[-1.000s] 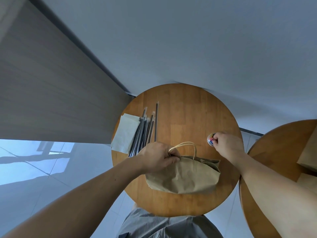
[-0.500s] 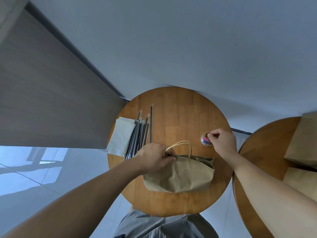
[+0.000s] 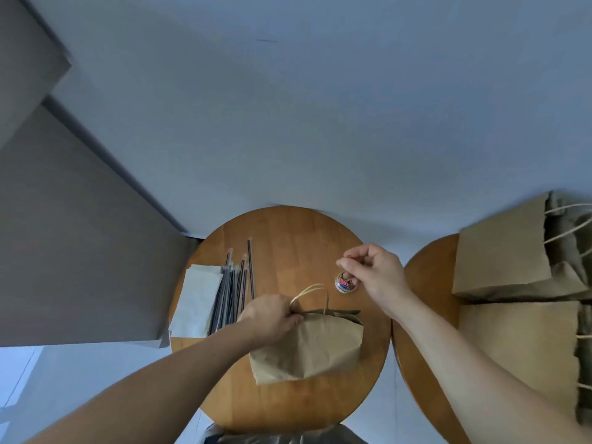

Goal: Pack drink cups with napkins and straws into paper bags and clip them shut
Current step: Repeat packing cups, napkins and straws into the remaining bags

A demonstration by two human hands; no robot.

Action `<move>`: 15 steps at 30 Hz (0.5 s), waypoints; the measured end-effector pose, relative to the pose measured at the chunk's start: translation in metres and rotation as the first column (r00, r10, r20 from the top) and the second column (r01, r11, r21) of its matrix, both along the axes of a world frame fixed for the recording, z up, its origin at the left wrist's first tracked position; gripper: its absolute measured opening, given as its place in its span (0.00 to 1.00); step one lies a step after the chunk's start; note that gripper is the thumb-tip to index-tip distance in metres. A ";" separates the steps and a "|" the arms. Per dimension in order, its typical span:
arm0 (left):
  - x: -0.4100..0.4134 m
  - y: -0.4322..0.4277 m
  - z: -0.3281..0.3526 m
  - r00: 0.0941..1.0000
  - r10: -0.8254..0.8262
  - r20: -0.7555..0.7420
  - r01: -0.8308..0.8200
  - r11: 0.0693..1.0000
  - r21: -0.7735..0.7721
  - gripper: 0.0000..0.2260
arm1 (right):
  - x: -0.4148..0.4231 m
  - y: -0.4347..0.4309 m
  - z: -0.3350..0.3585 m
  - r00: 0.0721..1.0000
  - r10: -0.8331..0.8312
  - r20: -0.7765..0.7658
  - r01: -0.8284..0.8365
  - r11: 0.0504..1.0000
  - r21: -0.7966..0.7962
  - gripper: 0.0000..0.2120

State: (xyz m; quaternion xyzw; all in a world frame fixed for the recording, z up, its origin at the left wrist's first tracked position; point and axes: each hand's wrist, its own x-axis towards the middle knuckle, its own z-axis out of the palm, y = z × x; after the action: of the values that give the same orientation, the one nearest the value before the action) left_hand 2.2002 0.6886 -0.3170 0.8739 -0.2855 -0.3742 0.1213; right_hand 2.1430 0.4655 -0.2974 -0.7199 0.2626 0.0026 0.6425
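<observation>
Nearest the camera, a grey garment (image 3: pixel 282 439) shows at the bottom edge; both forearms reach forward over the round wooden table (image 3: pixel 288 408); the paper bag (image 3: pixel 314 347) sits on the near half of this table, in the same place as half a second ago; it is brown kraft paper, creased and bulging, with its dark mouth edge turned to the far side and pressed nearly flat, and a pale twisted handle loop standing up from it; the left hand (image 3: pixel 272 318) keeps its hold as before, fingers curled round the left end of the mouth at the base of the handles; just beyond the bag stands the small clear clip tub (image 3: pixel 344 282) with coloured contents; the right hand (image 3: pixel 376 275), whose fingertips were at the tub half a second ago, is now lifted above and clear of it, thumb and forefinger pinched together; whether a clip lies between them cannot be told; on the far left of the table lie a bundle of dark wrapped straws (image 3: pixel 234 293) and, touching its left side, a stack of white napkins (image 3: pixel 198 302); at the right, a second table (image 3: pixel 423 283) carries two more brown bags (image 3: pixel 506 251), more of them in view than before.
</observation>
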 end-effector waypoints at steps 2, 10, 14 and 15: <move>0.000 0.001 0.000 1.000 -0.012 0.006 0.012 1.000 -0.014 0.11 | -0.008 0.015 0.018 1.000 -0.003 -0.007 0.003 1.000 -0.021 0.07; -0.006 0.008 0.004 0.998 -0.064 0.026 0.066 0.995 -0.078 0.11 | -0.051 0.076 0.043 0.990 -0.132 -0.041 0.127 0.986 -0.108 0.09; -0.011 0.012 0.004 0.994 -0.094 0.048 0.098 0.989 -0.108 0.12 | -0.067 0.099 0.044 0.964 -0.252 -0.079 0.232 0.952 -0.200 0.08; -0.012 0.013 0.004 0.994 -0.089 0.057 0.095 0.989 -0.115 0.12 | -0.069 0.103 0.044 0.960 -0.266 -0.087 0.239 0.941 -0.241 0.08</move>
State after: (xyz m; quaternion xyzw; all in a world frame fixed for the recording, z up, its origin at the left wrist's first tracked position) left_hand 2.1884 0.7012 -0.3127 0.8605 -0.3503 -0.3391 0.1477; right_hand 2.0736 0.5682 -0.2534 -0.7476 0.3892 -0.0674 0.5339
